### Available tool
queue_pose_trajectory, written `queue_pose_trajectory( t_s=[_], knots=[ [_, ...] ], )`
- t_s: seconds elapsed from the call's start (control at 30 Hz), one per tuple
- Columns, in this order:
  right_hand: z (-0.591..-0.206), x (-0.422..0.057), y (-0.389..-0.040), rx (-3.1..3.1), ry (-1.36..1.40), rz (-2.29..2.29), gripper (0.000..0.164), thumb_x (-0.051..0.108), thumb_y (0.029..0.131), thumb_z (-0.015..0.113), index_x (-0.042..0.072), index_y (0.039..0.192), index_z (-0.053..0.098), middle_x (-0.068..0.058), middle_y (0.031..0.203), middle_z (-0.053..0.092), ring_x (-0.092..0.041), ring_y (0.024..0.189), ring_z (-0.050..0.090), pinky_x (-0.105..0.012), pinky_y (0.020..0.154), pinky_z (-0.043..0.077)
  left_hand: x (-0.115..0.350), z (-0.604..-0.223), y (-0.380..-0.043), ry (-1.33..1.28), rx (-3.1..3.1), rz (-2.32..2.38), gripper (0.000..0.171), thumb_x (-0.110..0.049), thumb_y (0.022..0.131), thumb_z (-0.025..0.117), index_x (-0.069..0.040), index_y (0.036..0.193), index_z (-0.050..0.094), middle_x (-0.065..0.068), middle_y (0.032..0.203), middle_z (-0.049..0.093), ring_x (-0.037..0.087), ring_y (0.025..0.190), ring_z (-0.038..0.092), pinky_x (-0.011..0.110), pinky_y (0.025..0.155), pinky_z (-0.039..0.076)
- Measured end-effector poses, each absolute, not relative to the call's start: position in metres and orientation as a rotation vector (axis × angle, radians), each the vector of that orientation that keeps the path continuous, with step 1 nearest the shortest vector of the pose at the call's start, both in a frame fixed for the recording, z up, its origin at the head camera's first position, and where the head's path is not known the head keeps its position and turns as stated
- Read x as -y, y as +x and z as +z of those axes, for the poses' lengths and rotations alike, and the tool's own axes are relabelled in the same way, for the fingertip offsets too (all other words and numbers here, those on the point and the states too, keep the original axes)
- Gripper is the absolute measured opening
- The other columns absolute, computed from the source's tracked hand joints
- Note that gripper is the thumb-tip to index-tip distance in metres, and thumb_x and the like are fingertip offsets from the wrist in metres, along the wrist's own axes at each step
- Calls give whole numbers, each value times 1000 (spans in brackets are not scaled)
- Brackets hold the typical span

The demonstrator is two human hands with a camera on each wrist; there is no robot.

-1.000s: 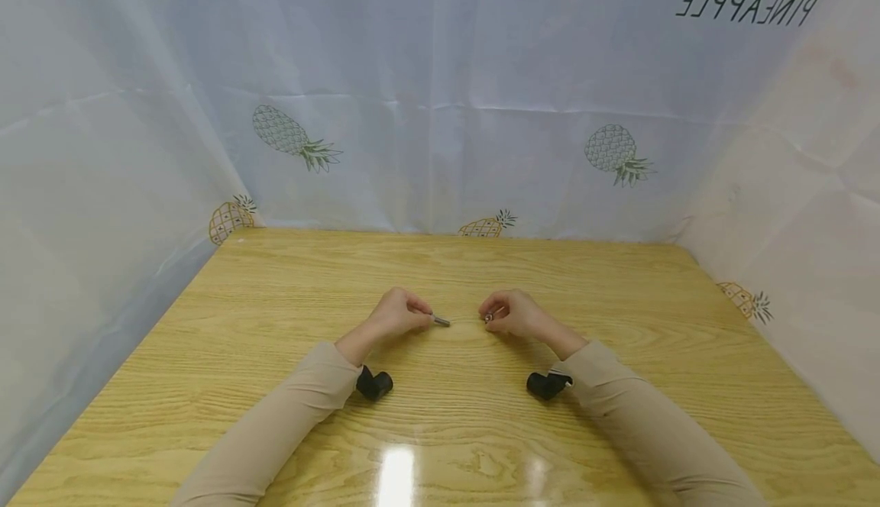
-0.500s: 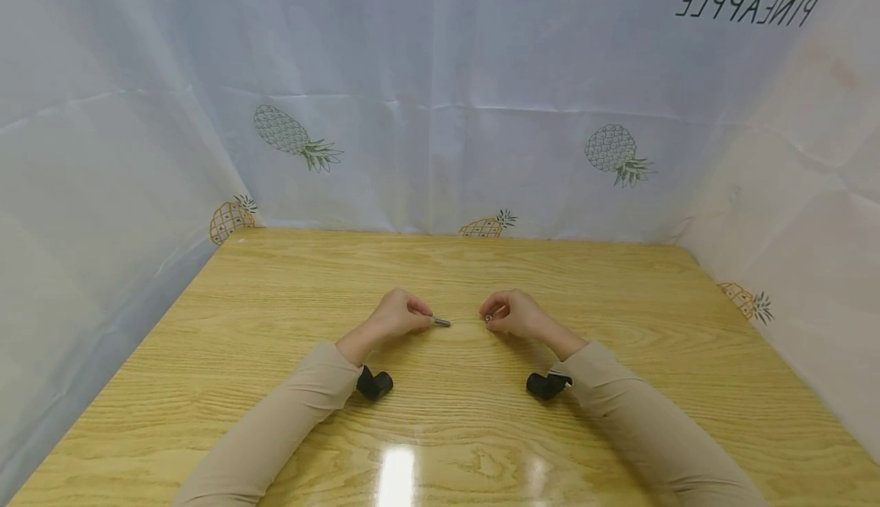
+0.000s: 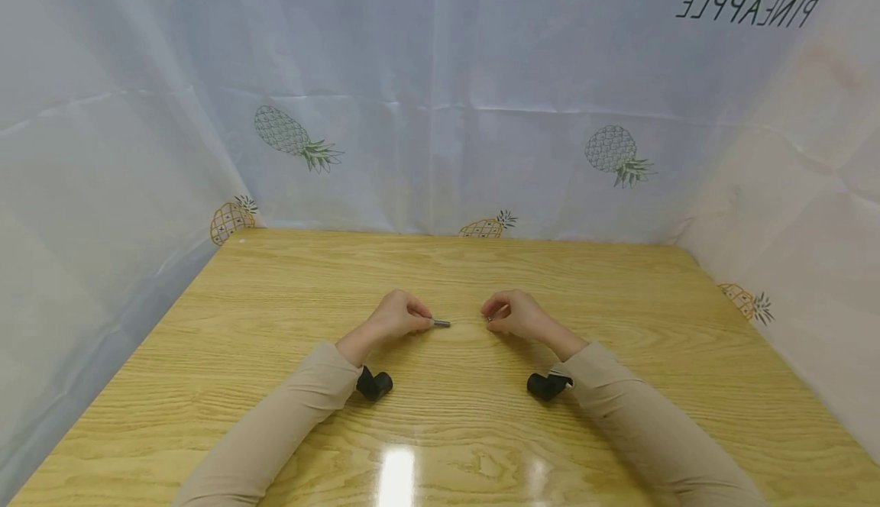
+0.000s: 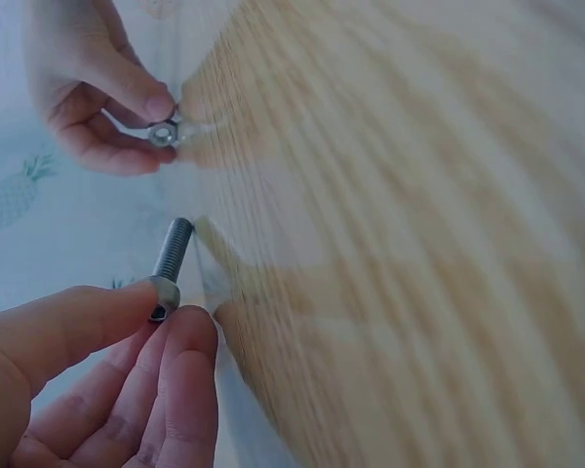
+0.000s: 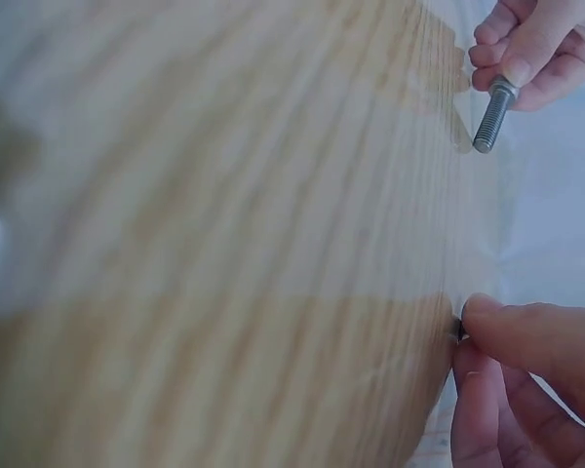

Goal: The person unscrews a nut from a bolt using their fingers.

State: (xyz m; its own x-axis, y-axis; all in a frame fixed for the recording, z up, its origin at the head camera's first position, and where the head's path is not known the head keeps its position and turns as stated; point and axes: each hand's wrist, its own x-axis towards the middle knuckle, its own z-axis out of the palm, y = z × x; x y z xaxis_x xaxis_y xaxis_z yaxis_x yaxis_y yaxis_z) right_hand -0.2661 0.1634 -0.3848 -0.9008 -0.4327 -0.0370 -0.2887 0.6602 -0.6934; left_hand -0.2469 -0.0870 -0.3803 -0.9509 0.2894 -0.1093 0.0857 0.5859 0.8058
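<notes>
Between thumb and fingertips, my left hand (image 3: 395,314) pinches a metal bolt (image 3: 442,323) by its head. Its threaded shank (image 4: 174,252) points away from the fingers, toward the other hand. Across a short gap, my right hand (image 3: 519,314) holds a small metal nut (image 4: 163,134) between thumb and fingers, its hole showing in the left wrist view. Fingertips cover most of the nut (image 5: 457,330) in the right wrist view. Bolt and nut are apart, both close above the wooden table.
The wood-grain table (image 3: 440,431) stretches beneath both hands. White cloth (image 3: 426,171) printed with pineapples hangs at the back and both sides. A black wrist camera (image 3: 374,385) sits under the left cuff, another black camera (image 3: 546,385) under the right.
Both hands stay nearly in place. The bolt has levelled slightly in the left fingers. In the right fingers the nut has turned a little and shows less in the head view.
</notes>
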Motion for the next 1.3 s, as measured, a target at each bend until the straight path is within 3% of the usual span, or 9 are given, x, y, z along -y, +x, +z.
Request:
queue_pose_trajectory(
  t_s=[0.63,1.3],
  knots=[
    [-381,-162,-264,-2693,-519,-1067,12,1,78,71,-1,90,68,-13,85,68,-9,66,58,-23,56,47,88,-379,-247,308,-2563,1310,17,-9,84,67,3,96,70,13,84,69,10,66,59,21,58,49],
    [-374,-167,-266,-2680,-513,-1082,16,4,80,70,-1,95,66,-15,94,67,-18,79,64,-26,67,51,86,-380,-247,284,-2597,1270,13,-6,82,68,1,93,72,13,88,70,9,63,56,18,55,46]
  ],
)
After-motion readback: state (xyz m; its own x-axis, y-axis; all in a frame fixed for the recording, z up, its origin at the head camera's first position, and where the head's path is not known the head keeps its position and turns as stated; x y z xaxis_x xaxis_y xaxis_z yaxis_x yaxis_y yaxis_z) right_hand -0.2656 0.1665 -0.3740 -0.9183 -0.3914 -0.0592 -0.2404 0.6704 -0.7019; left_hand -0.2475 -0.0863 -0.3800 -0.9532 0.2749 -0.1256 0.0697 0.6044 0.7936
